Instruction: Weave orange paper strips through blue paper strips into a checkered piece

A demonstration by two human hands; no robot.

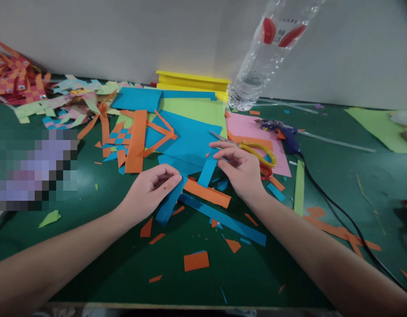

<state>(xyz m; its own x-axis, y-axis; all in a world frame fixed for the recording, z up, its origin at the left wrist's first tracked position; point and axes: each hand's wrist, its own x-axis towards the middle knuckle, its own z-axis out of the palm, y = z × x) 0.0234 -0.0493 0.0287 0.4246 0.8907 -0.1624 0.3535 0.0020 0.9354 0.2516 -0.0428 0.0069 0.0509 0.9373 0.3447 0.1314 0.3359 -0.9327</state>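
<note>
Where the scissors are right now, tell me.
In the head view, the scissors lie right of centre, just beyond the right hand, handles over the pink sheet, left of the glue gun.

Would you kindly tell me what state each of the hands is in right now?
Left hand: closed, pinching a blue strip.
Right hand: closed, fingertips pinching another blue strip near its top.

No words or numbers can be read. Tall clear plastic bottle [256, 66] has two red rounded shapes [268, 31], small dark writing [280, 36] between them, row of tiny marks above. Writing too small and blurry.
</note>
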